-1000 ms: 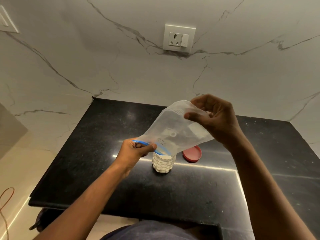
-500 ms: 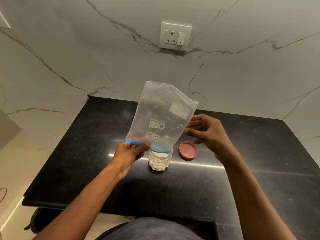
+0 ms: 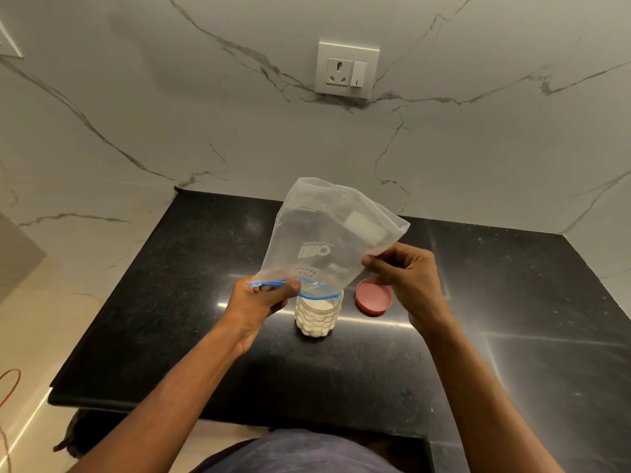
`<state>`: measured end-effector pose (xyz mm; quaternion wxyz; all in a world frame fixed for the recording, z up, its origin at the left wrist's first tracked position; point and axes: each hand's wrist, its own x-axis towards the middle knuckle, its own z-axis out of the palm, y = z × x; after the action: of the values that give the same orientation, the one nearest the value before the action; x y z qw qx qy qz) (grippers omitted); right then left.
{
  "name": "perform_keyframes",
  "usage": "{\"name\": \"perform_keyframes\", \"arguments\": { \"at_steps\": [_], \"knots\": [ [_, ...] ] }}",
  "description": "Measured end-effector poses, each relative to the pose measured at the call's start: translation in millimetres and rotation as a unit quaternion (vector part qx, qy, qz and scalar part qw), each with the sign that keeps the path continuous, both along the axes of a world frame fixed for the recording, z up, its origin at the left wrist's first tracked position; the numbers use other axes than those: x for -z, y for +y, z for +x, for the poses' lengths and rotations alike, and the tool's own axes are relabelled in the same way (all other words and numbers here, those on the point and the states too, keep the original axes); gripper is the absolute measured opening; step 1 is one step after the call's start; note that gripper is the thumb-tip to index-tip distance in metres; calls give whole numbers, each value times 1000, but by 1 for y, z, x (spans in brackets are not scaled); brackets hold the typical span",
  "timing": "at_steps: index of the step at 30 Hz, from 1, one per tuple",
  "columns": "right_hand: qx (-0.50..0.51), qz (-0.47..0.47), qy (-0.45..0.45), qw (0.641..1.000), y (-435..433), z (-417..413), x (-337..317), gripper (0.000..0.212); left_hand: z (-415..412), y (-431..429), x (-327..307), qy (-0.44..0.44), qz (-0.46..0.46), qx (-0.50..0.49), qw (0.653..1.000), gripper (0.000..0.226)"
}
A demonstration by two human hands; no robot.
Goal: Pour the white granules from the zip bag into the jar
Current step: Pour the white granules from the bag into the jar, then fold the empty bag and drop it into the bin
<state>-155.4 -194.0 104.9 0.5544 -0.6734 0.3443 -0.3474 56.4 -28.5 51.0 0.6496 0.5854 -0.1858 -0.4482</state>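
Since half a second ago, the right hand (image 3: pixel 406 278) has come back onto the zip bag (image 3: pixel 327 240) and now pinches its right edge between thumb and fingertips, where before it hovered open just beside it. The left hand (image 3: pixel 263 298) keeps its closed grip on the blue zip strip (image 3: pixel 273 284) at the bag's left corner. The bag stands upside down, its mouth lowered over the jar (image 3: pixel 318 315) and its sealed bottom pointing up and tilted a little toward the right. It looks clear and nearly empty; printed lettering and a white label patch show through the plastic, reversed and inverted. The jar stands upright on the black counter (image 3: pixel 170 302), just right of the left hand, and is filled with white granules (image 3: pixel 317 320) close to its rim. A red lid (image 3: pixel 373 297) lies flat on the counter just beside the jar on its right, partly behind the right hand. Above, a white wall socket (image 3: pixel 347 70) sits on the marble wall (image 3: pixel 136 97).
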Motion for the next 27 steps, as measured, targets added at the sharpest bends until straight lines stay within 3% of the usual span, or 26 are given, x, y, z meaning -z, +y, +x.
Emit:
{"name": "perform_keyframes", "arguments": {
  "at_steps": [4, 8, 12, 15, 21, 24, 27],
  "knots": [
    [-39, -7, 64, 997, 12, 6, 9, 11, 1, 1, -2, -15, -4, 11, 1000, 46],
    [27, 29, 2, 999, 1, -1, 6, 6, 0, 0, -9, -32, -10, 14, 999, 41],
    [27, 70, 8, 997, 2, -5, 7, 11, 1, -1, -22, -93, -3, 17, 996, 21],
    [26, 130, -15, 991, 0, -8, 9, 18, 4, -7, -42, -123, -49, 8, 991, 16],
    [15, 135, 96, 986, 8, 1, 16, 38, 18, -33, -96, -216, -92, 23, 972, 27],
    [13, 53, 201, 978, 14, 0, 6, 44, 23, -42, -114, -296, -90, 32, 951, 22],
    [74, -159, 157, 972, 24, 3, -21, 31, 29, -44, -130, -431, -96, 8, 897, 26]
  ]
}}
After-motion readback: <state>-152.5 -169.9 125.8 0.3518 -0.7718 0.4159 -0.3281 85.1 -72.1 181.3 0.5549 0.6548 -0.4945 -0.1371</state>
